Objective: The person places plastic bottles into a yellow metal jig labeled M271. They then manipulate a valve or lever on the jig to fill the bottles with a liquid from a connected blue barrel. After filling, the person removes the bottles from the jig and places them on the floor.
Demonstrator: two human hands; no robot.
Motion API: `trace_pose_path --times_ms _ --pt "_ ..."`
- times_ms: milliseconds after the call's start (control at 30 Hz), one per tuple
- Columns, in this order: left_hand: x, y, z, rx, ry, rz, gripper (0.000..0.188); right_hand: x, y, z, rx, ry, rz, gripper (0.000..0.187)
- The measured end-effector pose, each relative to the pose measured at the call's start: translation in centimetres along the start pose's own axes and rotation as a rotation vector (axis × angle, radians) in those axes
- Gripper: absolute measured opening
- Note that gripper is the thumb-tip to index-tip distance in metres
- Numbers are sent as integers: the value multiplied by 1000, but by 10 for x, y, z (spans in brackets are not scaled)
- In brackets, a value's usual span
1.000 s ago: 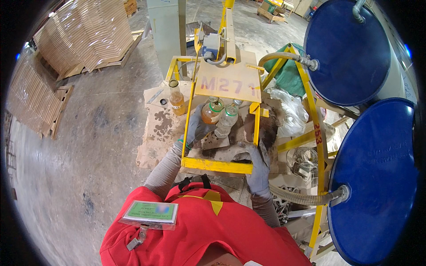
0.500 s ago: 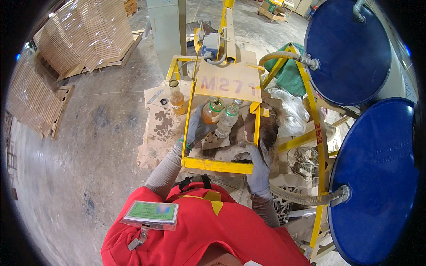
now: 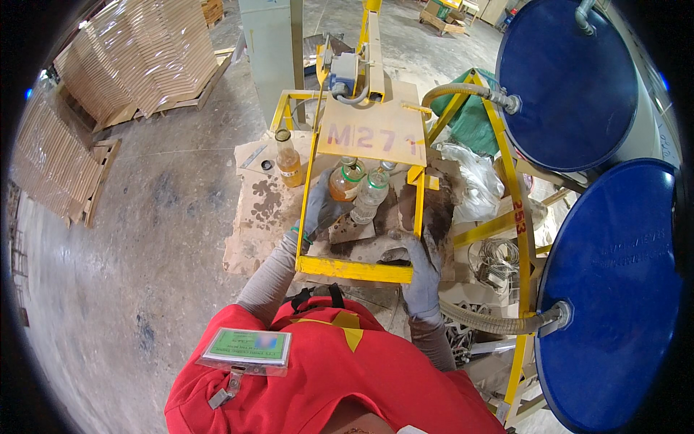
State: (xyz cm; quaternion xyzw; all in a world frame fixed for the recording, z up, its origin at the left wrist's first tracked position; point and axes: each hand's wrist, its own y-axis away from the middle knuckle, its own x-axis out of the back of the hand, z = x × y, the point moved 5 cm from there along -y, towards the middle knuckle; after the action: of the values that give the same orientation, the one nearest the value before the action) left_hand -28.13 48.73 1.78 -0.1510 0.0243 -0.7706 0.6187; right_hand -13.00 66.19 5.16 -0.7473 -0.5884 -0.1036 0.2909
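Between the side bars of a yellow metal frame [image 3: 354, 270], two glass bottles close together. One, the amber-filled bottle [image 3: 343, 189], sits at the gloved left hand [image 3: 323, 208]; fingers curl about its left side, tips hidden behind the glass. Liquid orange-brown, green ring near the mouth. Just beside it, to the right, a clear glass bottle [image 3: 367, 201], also green-ringed.

Gloved right hand [image 3: 421, 269] at the near right corner of the frame. Thumb set apart from the fingers, pointing inward; fingers run up along the outside of the side bar. Cannot tell whether they press on the metal. Both gloves grey; green band [image 3: 302, 233] at the left wrist.

Outside the frame, left: a tall amber bottle [image 3: 288, 165], upright on a stained cardboard sheet [image 3: 249, 217]. Near it a small dark ring-shaped piece [image 3: 267, 166] and a narrow metal strip [image 3: 252, 157].

Above the bottles, a tan panel [image 3: 376, 119] with painted marking. Right side: two blue drums [image 3: 567, 83], one nearer the wearer, hose fitted to each. Far left: ridged cardboard stacks [image 3: 137, 54] on pallets, glossy film over them.
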Motion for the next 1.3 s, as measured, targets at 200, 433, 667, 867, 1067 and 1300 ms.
trace_pose_path --times_ms 200,433,667,867,1067,1300 --pt "2 0 -6 -2 -1 2 73 0 0 -10 -99 -193 -16 37" --pt "1 0 -5 -12 -4 7 72 1 2 1 120 224 -6 38" --pt "0 1 -4 -7 111 -15 71 1 1 -3 138 267 -2 35" --pt "0 1 1 -25 58 -12 69 1 -1 -2 112 185 13 33" --pt "2 1 -5 -25 -13 -11 70 2 -2 -9 12 -3 -8 36" --pt "0 1 -11 33 211 -32 70 -3 -3 -10 -224 -403 -13 39"
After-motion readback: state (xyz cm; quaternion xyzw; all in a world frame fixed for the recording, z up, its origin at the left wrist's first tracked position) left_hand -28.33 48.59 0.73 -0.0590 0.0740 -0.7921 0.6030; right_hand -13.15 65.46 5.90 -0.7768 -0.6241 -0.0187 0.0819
